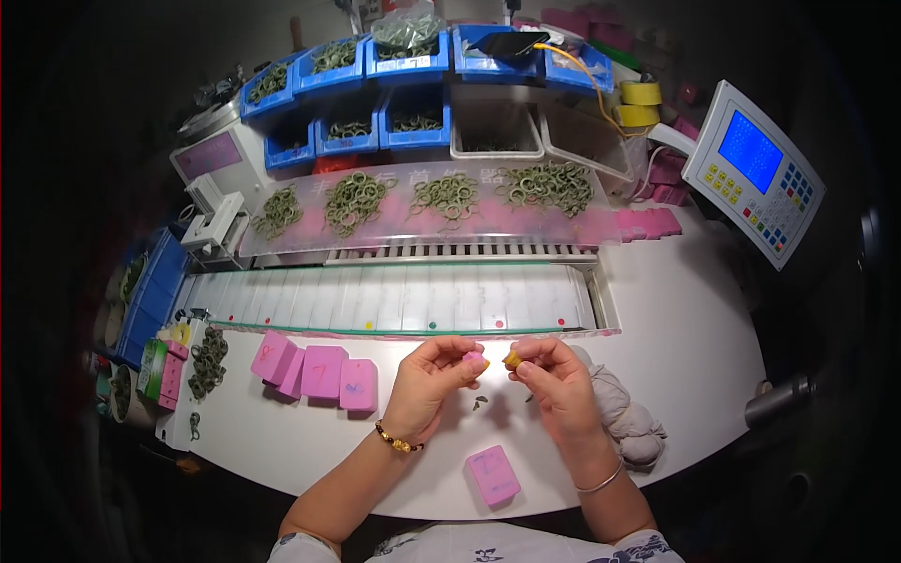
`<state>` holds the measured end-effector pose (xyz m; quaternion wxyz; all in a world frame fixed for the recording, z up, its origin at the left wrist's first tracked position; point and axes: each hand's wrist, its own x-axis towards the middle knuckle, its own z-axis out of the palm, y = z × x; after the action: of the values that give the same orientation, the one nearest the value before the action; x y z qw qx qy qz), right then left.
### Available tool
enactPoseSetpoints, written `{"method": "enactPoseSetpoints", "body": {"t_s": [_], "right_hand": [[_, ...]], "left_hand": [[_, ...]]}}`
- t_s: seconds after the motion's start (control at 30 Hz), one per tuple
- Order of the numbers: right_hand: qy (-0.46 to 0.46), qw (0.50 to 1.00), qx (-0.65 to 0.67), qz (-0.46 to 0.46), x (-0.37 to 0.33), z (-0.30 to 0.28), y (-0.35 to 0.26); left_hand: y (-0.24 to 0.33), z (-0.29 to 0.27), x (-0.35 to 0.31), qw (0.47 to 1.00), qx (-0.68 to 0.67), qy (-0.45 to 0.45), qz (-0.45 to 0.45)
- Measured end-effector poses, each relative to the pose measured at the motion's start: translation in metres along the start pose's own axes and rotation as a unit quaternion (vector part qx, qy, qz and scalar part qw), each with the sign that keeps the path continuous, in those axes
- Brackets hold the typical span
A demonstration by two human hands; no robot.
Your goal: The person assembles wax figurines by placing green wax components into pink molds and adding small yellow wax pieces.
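My left hand (434, 380) is closed in a pinch on a small pink piece (475, 358) with a yellowish edge below it. Across a narrow gap, my right hand (559, 383) pinches a small yellow piece (511, 360). Both hands are held above the white table, fingertips facing each other. Small dark green bits (481, 403) lie beneath them. Nearer to me rests a pink block (493, 475) with handwriting on it. More pink blocks (322, 372) lean in a row left of my left hand. What exactly the two pieces are is too small to tell.
Piles of green rings (450, 197) lie on a translucent sheet behind a white slatted tray (394, 296). Blue bins (409, 70) stand at the back. A control panel (754, 174) rises at right. Crumpled pale cloth (627, 418) sits beside my right wrist.
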<state>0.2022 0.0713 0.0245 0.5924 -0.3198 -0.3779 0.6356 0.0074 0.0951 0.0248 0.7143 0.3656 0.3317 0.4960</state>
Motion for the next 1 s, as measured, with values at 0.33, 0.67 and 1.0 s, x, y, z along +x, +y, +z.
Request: {"method": "enactPoseSetpoints", "body": {"t_s": [0.33, 0.67, 1.0], "right_hand": [[0.035, 0.994, -0.091, -0.051, -0.004, 0.014, -0.002], [-0.033, 0.875, -0.396, -0.278, -0.004, 0.011, 0.0], [-0.036, 0.968, -0.213, -0.125, -0.002, 0.012, -0.003]], "left_hand": [[0.002, 0.002, -0.007, 0.998, -0.061, -0.016, -0.028], [0.004, 0.01, -0.01, 0.994, 0.086, -0.035, 0.052], [0.005, 0.002, -0.012, 0.975, 0.186, -0.057, 0.105]]}}
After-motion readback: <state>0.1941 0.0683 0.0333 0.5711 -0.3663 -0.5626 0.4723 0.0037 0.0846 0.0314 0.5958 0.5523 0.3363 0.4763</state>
